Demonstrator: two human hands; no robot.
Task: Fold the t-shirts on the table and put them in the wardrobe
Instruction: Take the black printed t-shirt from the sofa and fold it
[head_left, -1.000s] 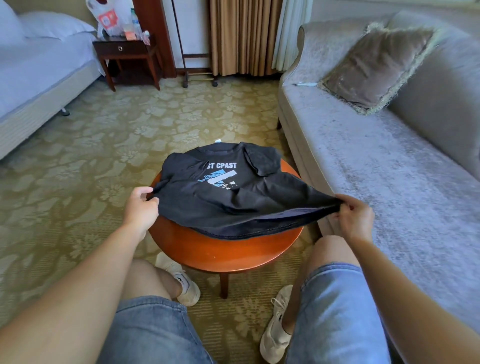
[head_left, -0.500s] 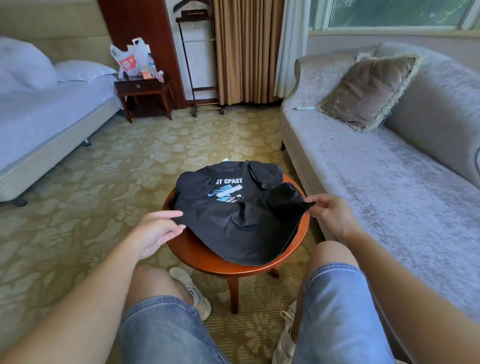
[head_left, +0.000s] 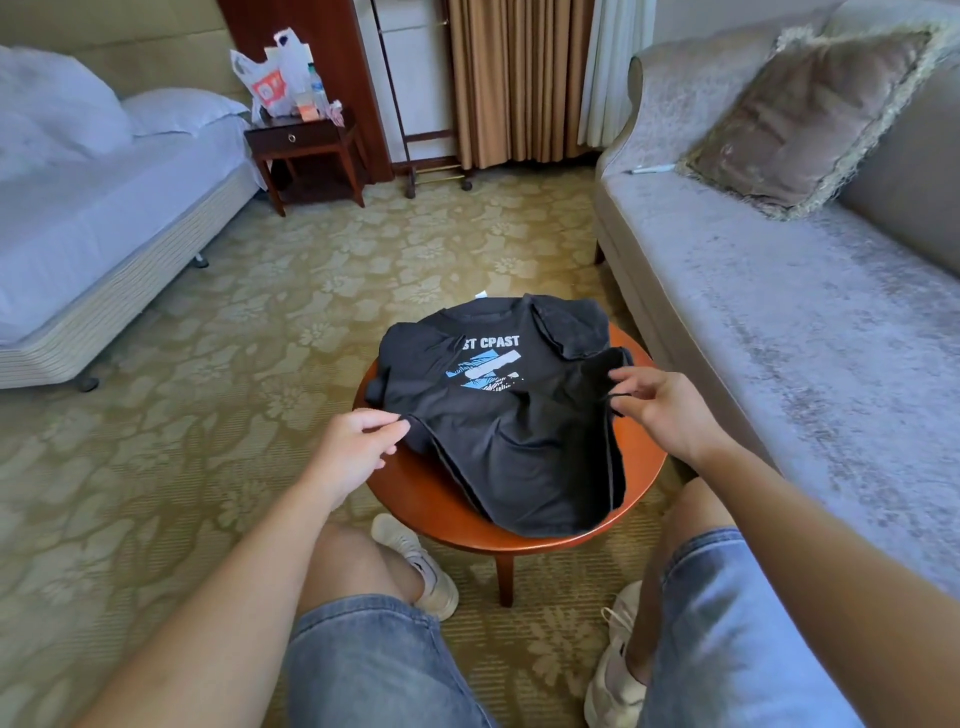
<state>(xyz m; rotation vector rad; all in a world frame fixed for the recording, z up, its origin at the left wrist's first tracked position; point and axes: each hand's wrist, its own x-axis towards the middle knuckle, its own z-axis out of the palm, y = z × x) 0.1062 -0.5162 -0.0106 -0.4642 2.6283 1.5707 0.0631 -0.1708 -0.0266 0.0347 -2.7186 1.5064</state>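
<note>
Round wooden table (head_left: 415, 493) on floral carpet (head_left: 260, 338) bears a black t-shirt (head_left: 519, 447)

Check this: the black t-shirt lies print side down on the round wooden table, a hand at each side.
Wrong in one respect: the head view shows the black t-shirt print side up, white lettering showing, on the round wooden table, left hand and right hand at its sides.

I see open carpet (head_left: 234, 364) left of and beyond the round table (head_left: 415, 499); sofa (head_left: 779, 322) close on its right, my knees (head_left: 353, 566) at the near edge; black t-shirt (head_left: 519, 441) covering most of its top
</note>
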